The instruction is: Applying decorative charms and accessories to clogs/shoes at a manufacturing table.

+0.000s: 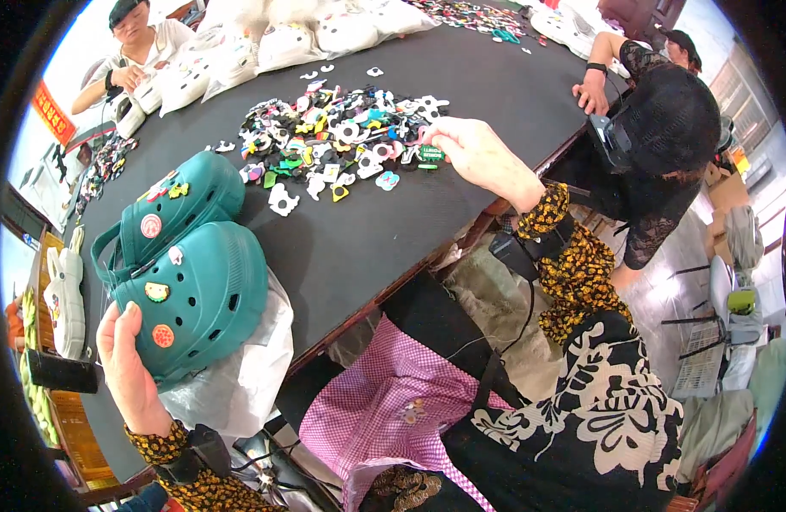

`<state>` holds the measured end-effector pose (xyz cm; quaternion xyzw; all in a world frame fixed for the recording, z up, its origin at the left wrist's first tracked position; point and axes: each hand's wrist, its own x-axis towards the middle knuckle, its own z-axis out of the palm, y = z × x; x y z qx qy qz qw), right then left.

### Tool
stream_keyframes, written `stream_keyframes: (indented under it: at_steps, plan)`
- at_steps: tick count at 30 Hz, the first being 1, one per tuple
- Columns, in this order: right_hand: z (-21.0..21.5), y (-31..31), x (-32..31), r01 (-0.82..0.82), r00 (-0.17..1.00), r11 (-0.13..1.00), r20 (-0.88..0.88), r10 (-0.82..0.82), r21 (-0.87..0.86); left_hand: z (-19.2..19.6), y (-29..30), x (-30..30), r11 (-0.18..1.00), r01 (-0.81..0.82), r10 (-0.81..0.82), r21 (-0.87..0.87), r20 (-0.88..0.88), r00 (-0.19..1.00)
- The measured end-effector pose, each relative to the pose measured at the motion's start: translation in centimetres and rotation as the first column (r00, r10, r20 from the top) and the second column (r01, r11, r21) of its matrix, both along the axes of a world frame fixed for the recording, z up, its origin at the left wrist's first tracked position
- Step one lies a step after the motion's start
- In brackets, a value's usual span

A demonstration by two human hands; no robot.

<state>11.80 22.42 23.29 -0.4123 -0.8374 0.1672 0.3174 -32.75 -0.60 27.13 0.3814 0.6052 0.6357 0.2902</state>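
Note:
A pair of dark green clogs lies on the black table at my left: the nearer green clog [227, 282] and the farther clog [207, 183], both with charms in their holes. My left hand [130, 371] grips the outer side of the nearer clog beside a round orange charm [163, 335]. At the right edge of a heap of mixed shoe charms [325, 136], my right hand [474, 158] pinches a green shoe charm [430, 154] between its fingertips. A blue-and-pink charm [387, 180] and a white charm [282, 200] lie at the heap's near edge.
Clear plastic [269, 341] lies beneath the nearer clog. A pale clog [64, 303] stands at the far left. Filled white bags [346, 30] line the far side. One person sits across the table; another in black [666, 128] leans at its right edge.

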Motion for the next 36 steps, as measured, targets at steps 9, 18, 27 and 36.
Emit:
stream_keyframes:
  at_steps: [9,18,27,36]
  plan:
    - [1.0,0.6,-0.7,0.053,0.998,0.989,0.012,-0.055,0.139,-0.1,-0.7,-0.3,0.998,-0.058,0.058,0.012,0.011,0.998]
    - [1.1,0.9,-1.5,0.117,0.976,0.982,-0.201,-0.086,0.151,0.1,-0.7,-0.2,1.0,-0.013,0.013,-0.011,-0.006,1.0]
    - [-0.3,0.7,-4.3,-0.223,0.974,0.926,0.099,0.202,0.305,0.3,0.0,0.3,0.996,-0.082,0.081,-0.02,-0.041,0.996]
    - [0.6,3.4,-4.0,-0.153,0.963,0.89,0.266,0.037,0.43,-0.1,0.3,-0.4,0.997,-0.079,0.077,-0.027,-0.055,0.995]
